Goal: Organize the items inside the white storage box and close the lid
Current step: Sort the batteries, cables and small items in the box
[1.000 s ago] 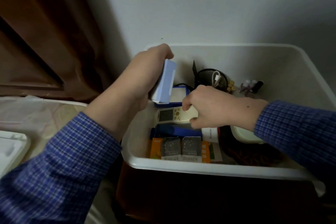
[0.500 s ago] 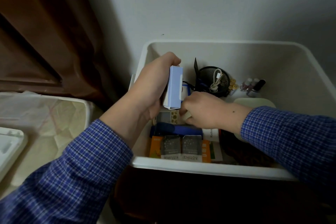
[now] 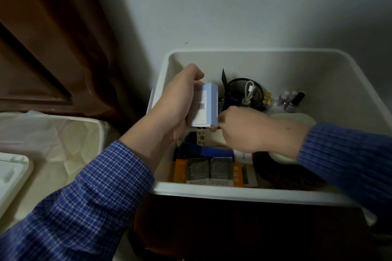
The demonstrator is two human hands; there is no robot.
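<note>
L hand (image 3: 176,101) grips pale-blue cardboard carton (image 3: 209,105) by its sides over white plastic storage box (image 3: 244,194); looks light, crushable. R hand (image 3: 248,131) curled; hold unclear.

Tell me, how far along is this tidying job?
Partway. Packets already lie in a row at the white storage box's near wall, and small bottles stand at the back. The left hand grips a pale blue box upright while the right hand reaches beside it. No lid is on yet.
</note>
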